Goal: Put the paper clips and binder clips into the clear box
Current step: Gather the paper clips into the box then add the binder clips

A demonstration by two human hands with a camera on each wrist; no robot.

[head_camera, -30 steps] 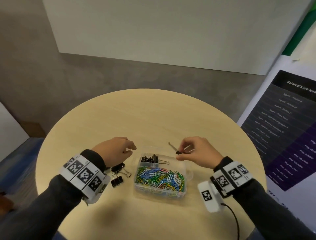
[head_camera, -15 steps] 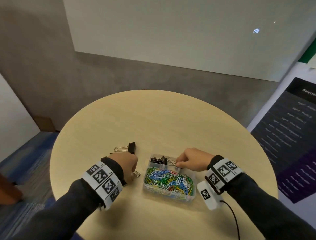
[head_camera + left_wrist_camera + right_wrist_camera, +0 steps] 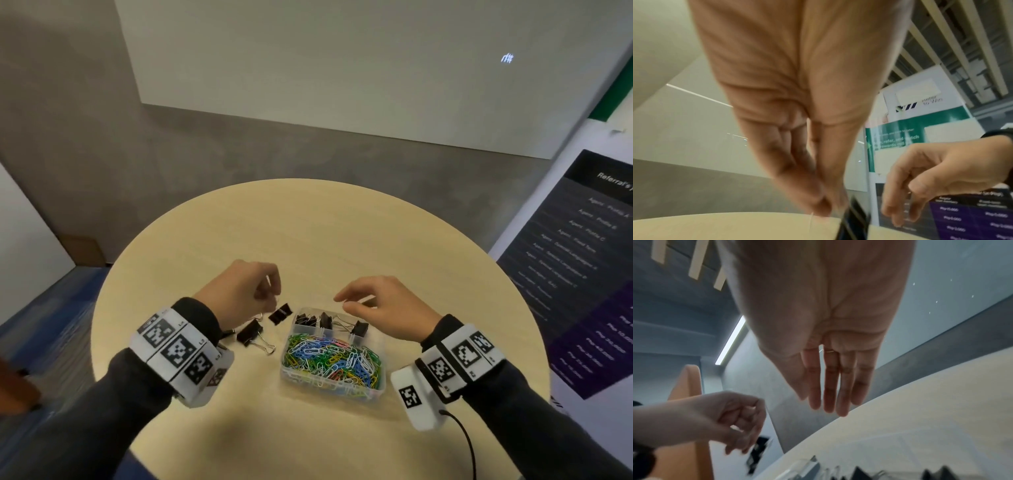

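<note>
The clear box (image 3: 379,346) sits on the round table, its big compartment full of coloured paper clips (image 3: 330,359) and its far compartments holding several black binder clips (image 3: 325,320). My left hand (image 3: 270,301) pinches the wire handle of a black binder clip (image 3: 280,313) that hangs just left of the box; the same binder clip (image 3: 854,222) shows dark and blurred below my left hand (image 3: 830,209). Another binder clip (image 3: 250,335) lies on the table by my left wrist. My right hand (image 3: 346,301) hovers empty over the box's far edge, fingers straight (image 3: 830,402).
The light wooden table (image 3: 342,233) has bare surface beyond the box and in front of it. A dark poster board (image 3: 582,274) stands at the right. A cable (image 3: 462,442) trails from my right wrist camera.
My right hand let go of its binder clip in the box's far compartment and rose open. My left hand picked a binder clip off the table and lifted it toward the box.
</note>
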